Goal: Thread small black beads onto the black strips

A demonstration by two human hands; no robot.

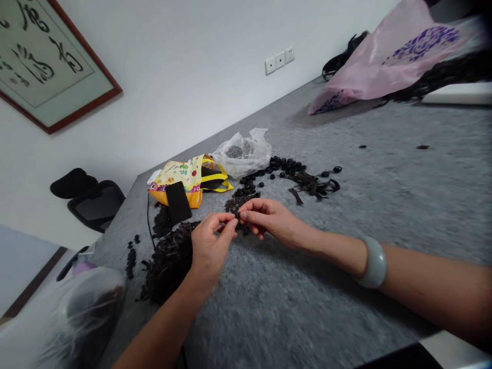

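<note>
Fingertip to fingertip, my left hand [210,243] and my right hand [273,221] meet over the grey table, both closed in a pinch. Between them is a small dark piece [237,216], mostly covered by the fingers; its kind cannot be made out. Right behind the fingers lies a pile of tiny dark bits [235,203]. Several small black rings [286,165] spread beyond it, with dark strips [310,183] to their right. Beside my left hand is a big heap of dark strips [169,264]. A pale green bangle [373,262] circles my right wrist.
A yellow tote bag [172,174] lies behind the heap, a dark phone-like slab [178,203] leaning on it. Further back are a clear plastic bag [246,154] and a pink bag [376,61]. A cable [149,220] runs down the table's left side, near an office chair [96,202].
</note>
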